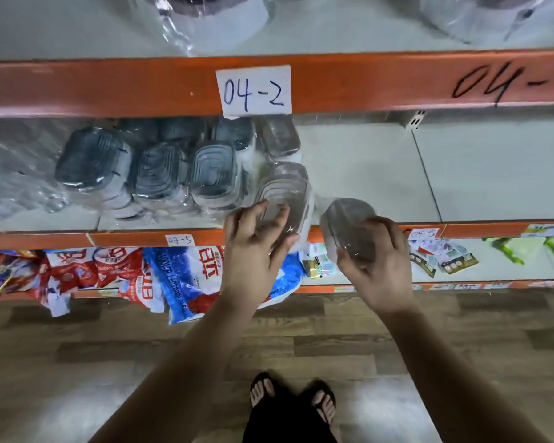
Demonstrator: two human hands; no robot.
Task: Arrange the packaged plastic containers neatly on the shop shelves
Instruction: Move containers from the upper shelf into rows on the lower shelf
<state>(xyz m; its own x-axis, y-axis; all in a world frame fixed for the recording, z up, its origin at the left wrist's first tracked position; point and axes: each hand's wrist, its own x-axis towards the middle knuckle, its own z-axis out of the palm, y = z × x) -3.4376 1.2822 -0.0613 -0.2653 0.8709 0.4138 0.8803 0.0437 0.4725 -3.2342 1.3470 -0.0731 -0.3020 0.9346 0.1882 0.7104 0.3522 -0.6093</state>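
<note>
Pressing spread fingers on the last wrapped container (pixel 285 190) of the row, the left grip (pixel 253 251) steadied it at the shelf (pixel 381 161) front, while just beside it the right grip (pixel 379 270) clasped a second container (pixel 346 225), its long axis pointing inward at the shelf, right of the row.

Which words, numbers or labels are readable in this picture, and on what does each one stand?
"04-2": white paper label on the upper orange beam.
"04-": handwriting on that beam, further right; the rest is cut off.
"04-5": small label on the lower orange beam.
"04-5": second small label on that beam, further right.
Bags on the shelf below: print upside down, too blurred to read.
Wrapped containers: no text visible.
</note>
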